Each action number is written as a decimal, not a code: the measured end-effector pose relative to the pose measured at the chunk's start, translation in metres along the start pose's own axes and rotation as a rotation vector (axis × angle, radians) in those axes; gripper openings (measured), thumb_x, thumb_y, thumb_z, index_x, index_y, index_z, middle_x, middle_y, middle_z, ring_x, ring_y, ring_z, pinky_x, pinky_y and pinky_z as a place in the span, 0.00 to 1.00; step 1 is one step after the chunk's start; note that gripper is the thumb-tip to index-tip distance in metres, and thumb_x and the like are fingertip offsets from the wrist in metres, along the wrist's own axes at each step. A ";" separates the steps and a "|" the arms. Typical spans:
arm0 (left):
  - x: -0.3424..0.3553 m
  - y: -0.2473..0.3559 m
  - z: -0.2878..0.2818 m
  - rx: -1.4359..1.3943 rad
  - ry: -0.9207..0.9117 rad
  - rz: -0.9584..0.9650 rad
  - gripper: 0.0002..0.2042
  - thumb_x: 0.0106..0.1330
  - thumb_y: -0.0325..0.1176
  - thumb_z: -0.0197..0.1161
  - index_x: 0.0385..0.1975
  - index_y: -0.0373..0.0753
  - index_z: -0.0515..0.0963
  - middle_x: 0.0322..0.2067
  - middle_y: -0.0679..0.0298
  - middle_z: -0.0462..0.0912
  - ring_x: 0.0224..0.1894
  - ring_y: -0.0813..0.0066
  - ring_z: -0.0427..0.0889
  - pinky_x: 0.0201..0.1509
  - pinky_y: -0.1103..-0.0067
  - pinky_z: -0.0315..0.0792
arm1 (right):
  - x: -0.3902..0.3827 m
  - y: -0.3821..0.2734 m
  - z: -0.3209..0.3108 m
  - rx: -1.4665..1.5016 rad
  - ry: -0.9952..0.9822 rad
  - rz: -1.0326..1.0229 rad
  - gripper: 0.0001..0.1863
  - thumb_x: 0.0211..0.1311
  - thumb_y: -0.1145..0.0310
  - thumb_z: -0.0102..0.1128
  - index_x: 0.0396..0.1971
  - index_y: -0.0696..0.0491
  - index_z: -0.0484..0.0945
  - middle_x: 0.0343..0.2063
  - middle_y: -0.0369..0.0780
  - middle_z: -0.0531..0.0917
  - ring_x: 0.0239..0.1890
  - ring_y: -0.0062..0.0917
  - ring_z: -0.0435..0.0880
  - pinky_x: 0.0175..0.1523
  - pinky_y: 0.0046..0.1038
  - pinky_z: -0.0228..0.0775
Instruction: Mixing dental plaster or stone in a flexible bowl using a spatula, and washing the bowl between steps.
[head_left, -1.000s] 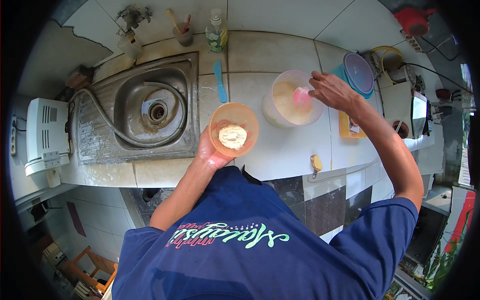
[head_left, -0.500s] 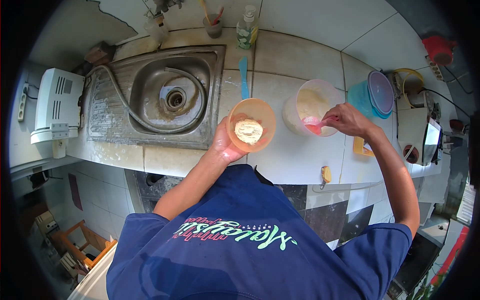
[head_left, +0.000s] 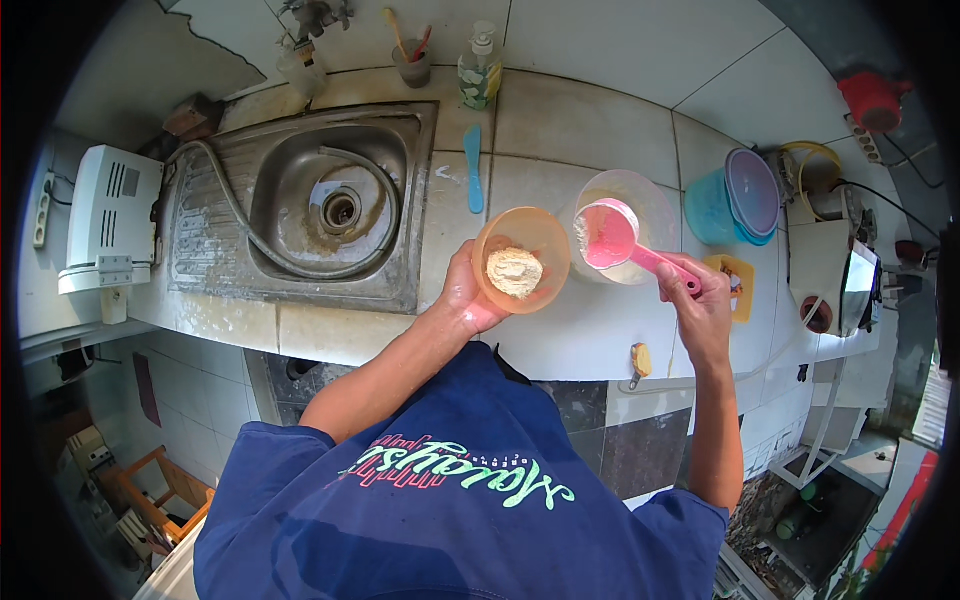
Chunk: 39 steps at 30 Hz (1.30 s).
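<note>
My left hand (head_left: 466, 292) holds an orange plastic bowl (head_left: 551, 240) from its left side, just above the counter's front part. A mound of pale powder (head_left: 514, 272) lies in the bowl. In my right hand (head_left: 703, 305), closed round the handle, is a pink measuring scoop (head_left: 612, 238). The scoop hangs above the front-left rim of a translucent round container (head_left: 650, 192), close to the bowl's right side. Some whitish powder shows at the scoop's left edge; how full it is I cannot tell. Scoop and hand hide part of the container.
A blue spatula (head_left: 473, 170) lies behind the bowl, near a pump bottle (head_left: 480, 70) and a cup (head_left: 412, 70) with toothbrushes. At the left is a metal sink (head_left: 426, 150) with a hose. A blue tub (head_left: 708, 208), a yellow tray (head_left: 742, 312) and a small brush-like thing (head_left: 641, 360) are right.
My right hand has lifted the pink scoop out of the container and brought it left, toward the bowl. The bowl in my left hand sits slightly further right and lower in the picture.
</note>
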<state>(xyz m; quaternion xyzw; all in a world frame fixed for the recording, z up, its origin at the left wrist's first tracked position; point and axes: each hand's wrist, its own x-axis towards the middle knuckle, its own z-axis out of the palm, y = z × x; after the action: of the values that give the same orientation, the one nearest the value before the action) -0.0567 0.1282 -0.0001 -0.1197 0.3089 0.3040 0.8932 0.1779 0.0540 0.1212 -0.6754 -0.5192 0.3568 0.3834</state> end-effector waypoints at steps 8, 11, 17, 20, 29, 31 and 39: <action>0.003 -0.006 -0.006 0.032 0.038 -0.018 0.23 0.67 0.46 0.45 0.56 0.40 0.69 0.53 0.53 0.74 0.56 0.57 0.74 0.60 0.54 0.69 | -0.058 0.032 0.080 -0.567 0.252 -0.604 0.24 0.45 0.75 0.69 0.47 0.48 0.83 0.19 0.31 0.72 0.27 0.23 0.71 0.28 0.25 0.66; 0.003 -0.005 -0.010 0.106 0.073 -0.057 0.23 0.68 0.48 0.47 0.56 0.41 0.69 0.53 0.55 0.74 0.56 0.59 0.74 0.62 0.57 0.68 | -0.063 0.053 0.091 -0.570 0.201 -0.586 0.27 0.43 0.76 0.69 0.49 0.46 0.82 0.19 0.31 0.72 0.27 0.23 0.71 0.28 0.25 0.66; 0.004 0.003 -0.022 0.041 0.056 -0.075 0.26 0.66 0.49 0.55 0.57 0.40 0.68 0.55 0.54 0.74 0.57 0.58 0.74 0.63 0.59 0.67 | -0.052 0.039 0.051 -0.250 0.231 -0.332 0.17 0.47 0.77 0.69 0.42 0.53 0.85 0.19 0.35 0.74 0.26 0.27 0.71 0.31 0.27 0.65; 0.005 0.012 -0.021 -0.013 0.048 -0.101 0.25 0.66 0.50 0.54 0.58 0.40 0.67 0.55 0.54 0.73 0.57 0.57 0.73 0.62 0.56 0.68 | -0.038 0.041 0.009 -0.229 0.326 -0.194 0.12 0.54 0.75 0.66 0.41 0.56 0.84 0.20 0.36 0.76 0.26 0.25 0.70 0.32 0.26 0.63; 0.009 0.041 -0.029 -0.087 0.153 -0.028 0.26 0.65 0.49 0.57 0.59 0.41 0.67 0.55 0.55 0.72 0.58 0.57 0.72 0.63 0.57 0.68 | 0.033 0.036 -0.023 -0.496 0.122 -0.025 0.09 0.59 0.71 0.63 0.37 0.58 0.84 0.19 0.41 0.78 0.22 0.27 0.70 0.30 0.29 0.62; 0.010 0.047 -0.032 -0.077 0.164 -0.001 0.27 0.64 0.49 0.58 0.59 0.41 0.67 0.56 0.56 0.72 0.59 0.58 0.72 0.63 0.57 0.68 | 0.046 0.040 -0.008 -0.481 0.095 -0.030 0.07 0.56 0.73 0.62 0.35 0.58 0.84 0.21 0.43 0.80 0.23 0.32 0.73 0.31 0.31 0.66; 0.010 0.059 -0.037 -0.085 0.158 0.062 0.26 0.63 0.47 0.61 0.58 0.42 0.68 0.56 0.59 0.73 0.58 0.60 0.72 0.62 0.59 0.68 | 0.074 0.068 0.043 -0.652 0.062 -0.069 0.06 0.55 0.74 0.58 0.27 0.59 0.82 0.20 0.45 0.80 0.24 0.37 0.77 0.32 0.36 0.70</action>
<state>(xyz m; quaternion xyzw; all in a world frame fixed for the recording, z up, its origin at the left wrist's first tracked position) -0.1045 0.1643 -0.0368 -0.1715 0.3686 0.3339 0.8504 0.1838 0.1209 0.0353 -0.7549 -0.6169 0.1380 0.1746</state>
